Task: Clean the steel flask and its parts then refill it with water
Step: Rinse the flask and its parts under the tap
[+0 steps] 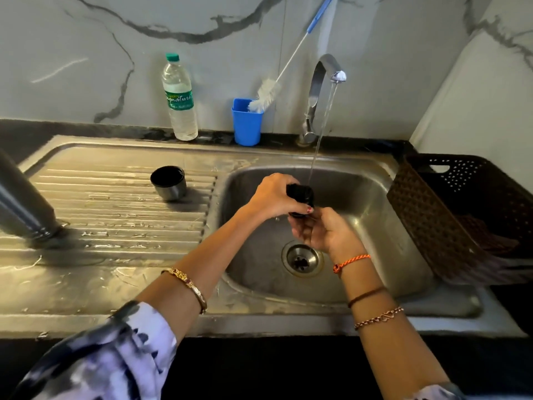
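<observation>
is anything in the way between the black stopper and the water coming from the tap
Nothing visible. The left hand grips the black stopper over the sink, and the stream falls straight onto its top. The right hand is cupped beneath it.

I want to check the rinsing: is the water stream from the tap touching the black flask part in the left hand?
Touching. In the head view the water stream runs down onto the black flask part, which the left hand grips over the sink.

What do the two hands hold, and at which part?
The left hand grips the black stopper round its side; the right hand cups it from below.
</observation>
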